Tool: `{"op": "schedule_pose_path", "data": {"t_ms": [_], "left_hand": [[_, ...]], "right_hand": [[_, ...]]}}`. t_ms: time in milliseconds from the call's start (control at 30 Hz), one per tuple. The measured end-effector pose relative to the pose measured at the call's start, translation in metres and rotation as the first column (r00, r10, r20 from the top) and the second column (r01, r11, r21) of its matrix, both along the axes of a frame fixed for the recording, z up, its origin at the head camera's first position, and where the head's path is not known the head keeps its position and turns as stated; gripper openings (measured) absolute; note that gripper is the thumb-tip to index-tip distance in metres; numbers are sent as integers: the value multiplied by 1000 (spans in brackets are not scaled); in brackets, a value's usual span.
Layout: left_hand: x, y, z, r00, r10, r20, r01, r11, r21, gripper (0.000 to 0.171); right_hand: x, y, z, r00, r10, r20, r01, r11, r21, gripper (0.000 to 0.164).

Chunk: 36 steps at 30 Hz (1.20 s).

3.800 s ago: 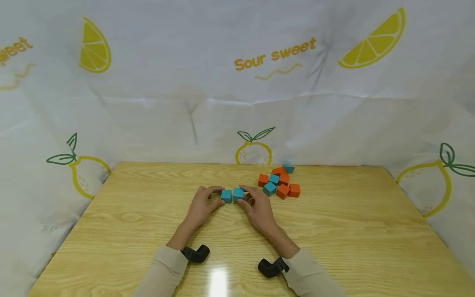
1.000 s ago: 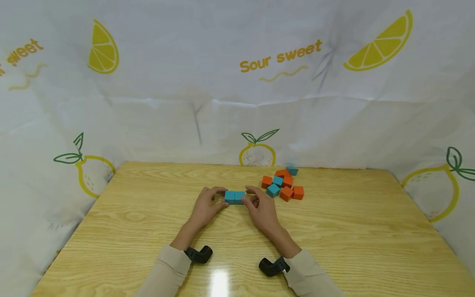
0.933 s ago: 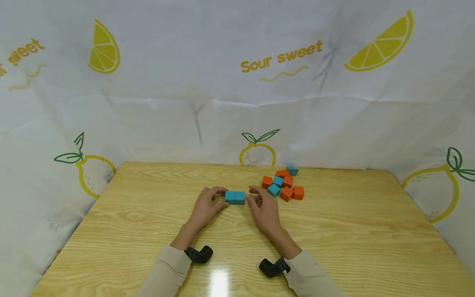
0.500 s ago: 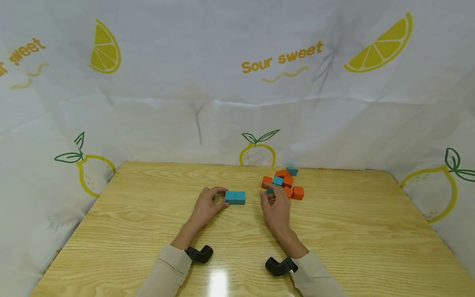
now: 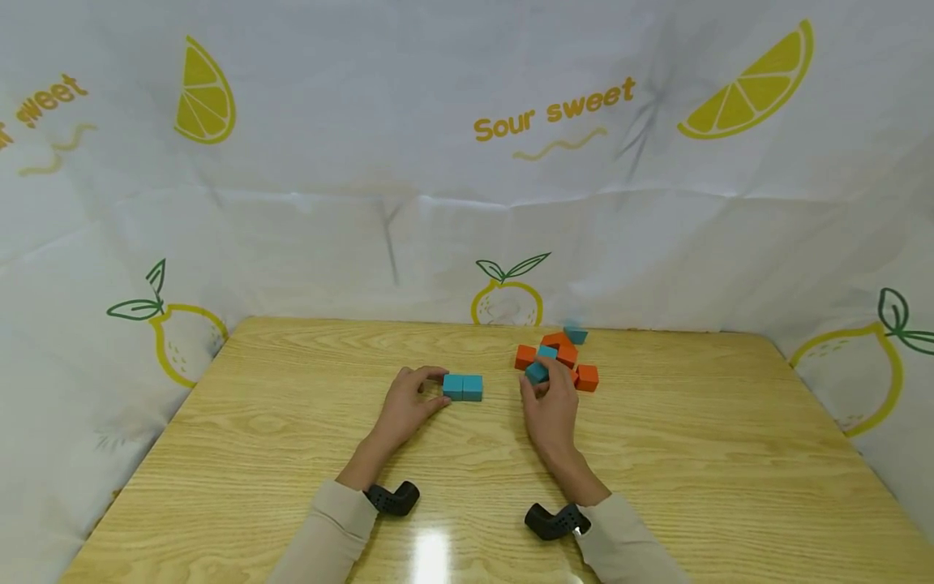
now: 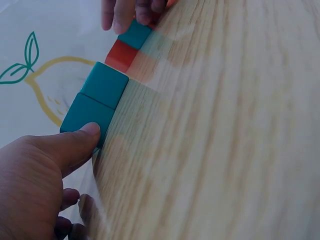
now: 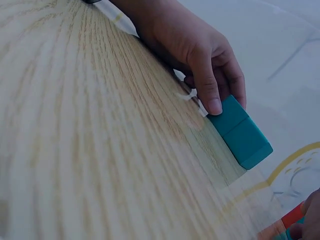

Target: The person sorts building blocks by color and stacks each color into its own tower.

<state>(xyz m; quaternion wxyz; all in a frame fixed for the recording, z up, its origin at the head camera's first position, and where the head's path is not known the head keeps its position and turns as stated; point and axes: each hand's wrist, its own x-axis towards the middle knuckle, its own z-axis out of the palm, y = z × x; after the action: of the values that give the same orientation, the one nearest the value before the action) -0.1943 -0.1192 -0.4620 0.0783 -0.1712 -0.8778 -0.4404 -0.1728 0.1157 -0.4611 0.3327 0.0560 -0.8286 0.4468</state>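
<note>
In the head view, two blue cubes stand side by side in the middle of the table, faces together. My left hand (image 5: pixel 403 408) holds the left blue cube (image 5: pixel 452 388) between thumb and fingers, the thumb on its near side. The right blue cube (image 5: pixel 473 388) has no hand on it. My right hand (image 5: pixel 552 412) is at the near left of the block pile, thumb and fingers around another blue cube (image 5: pixel 536 373). The left wrist view shows the right fingertips (image 6: pixel 124 22) over that cube, beside an orange block (image 6: pixel 121 55).
Behind and around my right hand lie an orange cube (image 5: pixel 525 357), another orange cube (image 5: pixel 587 378), larger orange blocks (image 5: pixel 558 341) and a blue wedge-like block (image 5: pixel 575 335). A white lemon-print cloth (image 5: pixel 328 243) hangs behind the wooden table (image 5: pixel 693 454).
The two blue cubes were brought together. My right hand then let go of its cube, moved right to the pile and closed around another blue cube. My left hand stays on its cube.
</note>
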Motion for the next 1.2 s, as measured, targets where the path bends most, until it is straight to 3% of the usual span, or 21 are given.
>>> {"op": "schedule_pose_path", "data": {"t_ms": [367,633,900,1200], "left_hand": [[0,-1,-1,1000,-9,-1,9,1000,14,39],[-1,-1,0,1000,-9,-2,9,1000,6,39],[0,-1,2,1000,-8,-4,8,1000,-6,39],[0,0,1,1000,-2,-10,3,1000,7,40]], "right_hand": [[-1,2,-1,997,4,82,-6,1000,18,37],[-3,2,0,988,107,116,-111,993,27,34],[-2,2,0,967,142,211,-144,990,-3,44],[-3,1,-2,967,139,213,-138,990,-19,40]]}}
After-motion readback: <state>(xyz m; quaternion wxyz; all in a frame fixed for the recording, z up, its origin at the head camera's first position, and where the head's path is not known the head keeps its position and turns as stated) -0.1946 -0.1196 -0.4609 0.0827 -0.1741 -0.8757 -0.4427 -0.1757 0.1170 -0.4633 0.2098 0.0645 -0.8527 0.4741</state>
